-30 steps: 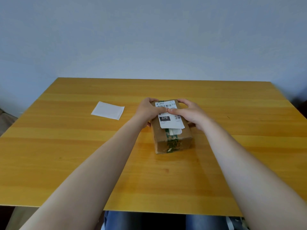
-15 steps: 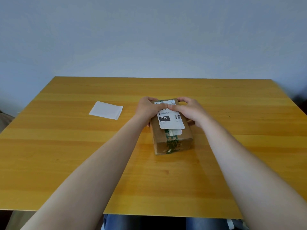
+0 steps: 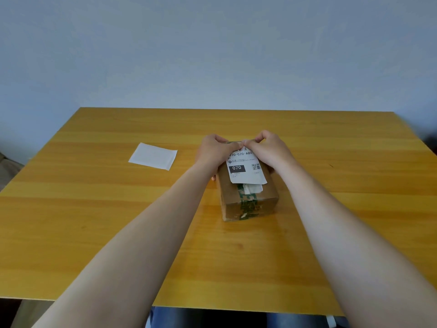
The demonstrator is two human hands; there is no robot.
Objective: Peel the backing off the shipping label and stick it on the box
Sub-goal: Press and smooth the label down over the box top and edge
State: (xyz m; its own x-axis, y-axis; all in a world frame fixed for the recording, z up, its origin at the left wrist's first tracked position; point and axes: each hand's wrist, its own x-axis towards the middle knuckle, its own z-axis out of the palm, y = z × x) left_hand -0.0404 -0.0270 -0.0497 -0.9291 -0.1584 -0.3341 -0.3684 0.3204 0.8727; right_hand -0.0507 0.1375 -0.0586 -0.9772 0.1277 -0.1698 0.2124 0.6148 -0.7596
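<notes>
A small brown cardboard box (image 3: 250,202) with green printed tape sits at the middle of the table. The white shipping label (image 3: 246,169), printed with "070" and a QR code, lies flat on its top. My left hand (image 3: 216,151) and my right hand (image 3: 267,147) rest on the far end of the box, thumbs meeting and pressing the label's far edge. The fingers curl over the box's far side and hide that edge. A white backing sheet (image 3: 153,156) lies flat on the table to the left.
The yellow wooden table (image 3: 94,209) fills the view, with a pale wall behind it. My forearms reach in from the near edge on both sides of the box.
Both hands slid from the label's middle toward its far edge, uncovering the printed code line. The box and backing sheet stayed put.
</notes>
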